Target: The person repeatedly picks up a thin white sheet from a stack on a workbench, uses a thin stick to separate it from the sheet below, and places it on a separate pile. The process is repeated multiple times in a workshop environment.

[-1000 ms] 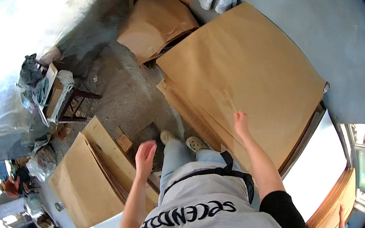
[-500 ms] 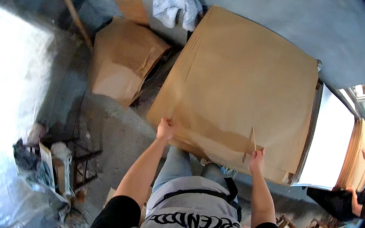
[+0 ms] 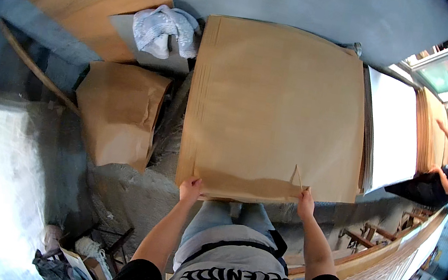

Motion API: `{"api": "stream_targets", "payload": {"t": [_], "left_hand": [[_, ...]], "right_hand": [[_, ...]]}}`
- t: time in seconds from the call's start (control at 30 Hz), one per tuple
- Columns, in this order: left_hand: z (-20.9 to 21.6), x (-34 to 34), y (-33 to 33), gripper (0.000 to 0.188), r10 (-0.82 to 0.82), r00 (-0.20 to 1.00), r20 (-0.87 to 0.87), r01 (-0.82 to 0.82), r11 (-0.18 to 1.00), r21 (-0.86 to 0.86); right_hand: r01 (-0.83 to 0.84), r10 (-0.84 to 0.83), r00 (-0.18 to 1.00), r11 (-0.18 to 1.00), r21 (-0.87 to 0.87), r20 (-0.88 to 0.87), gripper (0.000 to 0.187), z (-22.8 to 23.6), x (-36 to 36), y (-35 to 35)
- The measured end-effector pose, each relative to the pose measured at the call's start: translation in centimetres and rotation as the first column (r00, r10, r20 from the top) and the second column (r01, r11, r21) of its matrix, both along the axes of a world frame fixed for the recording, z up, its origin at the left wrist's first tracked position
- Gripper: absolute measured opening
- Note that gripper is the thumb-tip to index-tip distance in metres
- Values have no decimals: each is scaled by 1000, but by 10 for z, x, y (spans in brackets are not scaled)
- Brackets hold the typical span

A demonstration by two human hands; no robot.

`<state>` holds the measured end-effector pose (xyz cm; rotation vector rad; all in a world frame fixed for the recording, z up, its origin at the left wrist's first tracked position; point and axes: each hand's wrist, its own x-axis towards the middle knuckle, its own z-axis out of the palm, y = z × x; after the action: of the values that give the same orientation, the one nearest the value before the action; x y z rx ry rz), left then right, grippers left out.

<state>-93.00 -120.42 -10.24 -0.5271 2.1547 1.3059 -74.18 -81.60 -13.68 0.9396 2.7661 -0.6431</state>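
Seen from above, a person's left hand (image 3: 190,188) and right hand (image 3: 306,202) each grip the near edge of the top sheet of a tall stack of large brown paper sheets (image 3: 277,110). Left of the stack lies a folded brown paper piece (image 3: 119,111); beyond it, a crumpled pale cloth (image 3: 164,29). Far right, another person (image 3: 442,179) leans over white sheets (image 3: 391,132).
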Motion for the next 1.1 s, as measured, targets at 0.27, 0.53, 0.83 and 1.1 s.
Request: {"api": "stream_targets", "payload": {"t": [0.27,0.53,0.83,1.1], "left_hand": [[-35,-3,-18,25,-53,997,64,58,995,-79],[-47,-2,-29,34,-296,952,80,307,918,-252],[16,-30,-34,26,-281,959,-38,259,922,-288],[-14,-7,-127,11,273,932,241,-340,889,308]], "right_hand": [[221,-213,975,964,-149,67,19,20,-16,-15],[206,-217,976,953,-223,-24,20,34,-35,-8],[-212,239,959,962,-171,154,26,52,-283,-149],[-455,458,886,889,-53,74,34,28,-270,-99]]}}
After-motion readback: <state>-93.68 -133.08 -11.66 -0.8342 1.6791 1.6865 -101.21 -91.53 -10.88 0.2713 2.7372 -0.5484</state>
